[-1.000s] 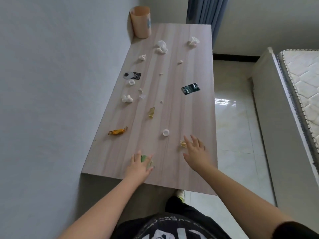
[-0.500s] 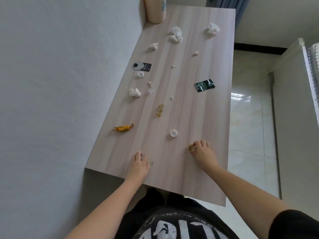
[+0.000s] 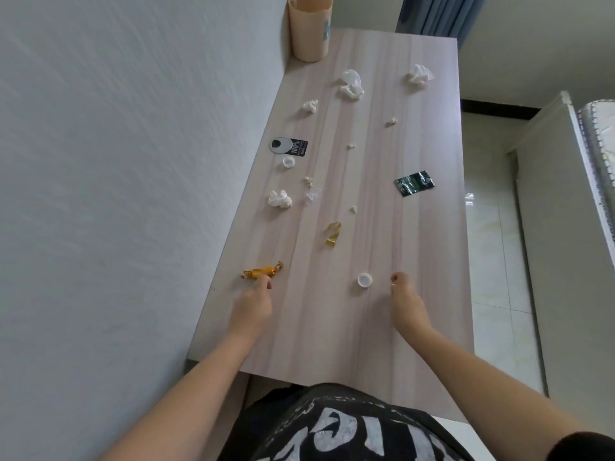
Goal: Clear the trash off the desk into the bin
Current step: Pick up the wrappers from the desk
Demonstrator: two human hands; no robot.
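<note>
Trash is scattered over the pale wooden desk (image 3: 416, 327). My left hand (image 3: 253, 306) is curled shut at the near left, fingertips just below an orange candy wrapper (image 3: 263, 271). The green scrap it covered earlier is no longer on the desk and is hidden in the fist. My right hand (image 3: 407, 306) is closed, with a bit of a small yellowish wrapper (image 3: 393, 278) showing at its fingertips, beside a white bottle cap (image 3: 364, 280). The peach bin (image 3: 309, 31) stands at the far left corner against the wall.
Farther up lie a gold wrapper (image 3: 332, 234), a dark green packet (image 3: 414, 183), a black label (image 3: 289, 146), another white cap (image 3: 289, 162), several crumpled tissues (image 3: 351, 84) and small crumbs. A wall runs along the left; tiled floor and a bed (image 3: 595, 168) lie right.
Both hands closed on the scraps near the front edge and lifted. The left hand moved left and forward to the orange wrapper; the right moved forward beside the white cap.
</note>
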